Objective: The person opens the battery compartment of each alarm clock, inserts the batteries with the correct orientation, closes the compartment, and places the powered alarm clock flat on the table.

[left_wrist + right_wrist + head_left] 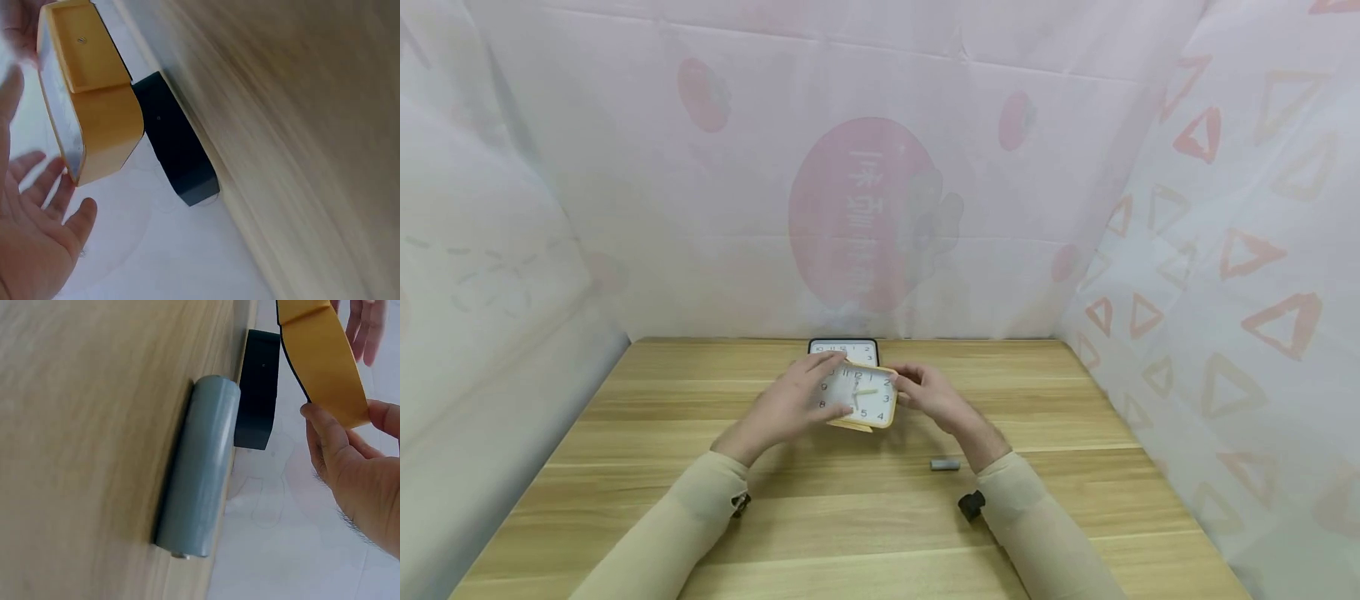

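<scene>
A yellow-framed clock [863, 398] with a white face is held tilted just above the wooden table [850, 533]. My right hand [917, 392] pinches its right edge between thumb and fingers; the right wrist view shows that hand [350, 459] at the corner of the yellow clock [325, 356]. My left hand [801, 398] lies with straight fingers over the left part of the face. In the left wrist view the left hand [37, 237] is spread flat in front of the yellow clock [100, 119]. Behind it a black-framed clock [844, 349] lies by the backdrop.
A grey cylindrical battery [945, 465] lies on the table near my right wrist, and it fills the near ground as the battery [200, 465] in the right wrist view. Pink and white printed cloth walls close the table at the back and both sides.
</scene>
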Available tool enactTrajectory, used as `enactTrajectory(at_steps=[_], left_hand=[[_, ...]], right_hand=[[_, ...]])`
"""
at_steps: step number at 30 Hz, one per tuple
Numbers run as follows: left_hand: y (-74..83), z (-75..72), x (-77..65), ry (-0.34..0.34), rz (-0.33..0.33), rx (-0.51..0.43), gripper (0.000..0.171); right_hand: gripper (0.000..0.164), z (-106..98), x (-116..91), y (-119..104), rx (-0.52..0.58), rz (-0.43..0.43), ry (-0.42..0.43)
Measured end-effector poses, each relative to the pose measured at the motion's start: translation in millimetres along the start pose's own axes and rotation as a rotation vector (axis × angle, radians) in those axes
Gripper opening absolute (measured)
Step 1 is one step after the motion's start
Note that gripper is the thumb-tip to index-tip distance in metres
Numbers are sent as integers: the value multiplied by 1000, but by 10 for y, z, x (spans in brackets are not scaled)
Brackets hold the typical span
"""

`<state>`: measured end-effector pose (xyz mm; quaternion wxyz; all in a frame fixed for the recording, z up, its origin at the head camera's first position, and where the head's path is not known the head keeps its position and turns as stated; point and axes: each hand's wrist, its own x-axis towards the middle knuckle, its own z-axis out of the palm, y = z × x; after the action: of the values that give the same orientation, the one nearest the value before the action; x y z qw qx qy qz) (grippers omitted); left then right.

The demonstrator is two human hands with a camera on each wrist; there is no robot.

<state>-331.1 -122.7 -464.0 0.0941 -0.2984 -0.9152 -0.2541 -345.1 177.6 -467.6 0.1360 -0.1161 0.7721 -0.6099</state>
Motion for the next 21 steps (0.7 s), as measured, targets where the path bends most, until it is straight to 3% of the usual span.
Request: enactTrajectory(at_steps=[7,15,21], left_hand=[[-171,2,44,20,-217,-307,82],[-343,31,44,-64,-370,-617,78],[-388,23,51,-124,-440,-869,76]], right_hand=[[50,-26,8,-19,10,-39,46],[51,-52,10,-22,34,-72,51],[50,-69,40,19,60,-67,52]])
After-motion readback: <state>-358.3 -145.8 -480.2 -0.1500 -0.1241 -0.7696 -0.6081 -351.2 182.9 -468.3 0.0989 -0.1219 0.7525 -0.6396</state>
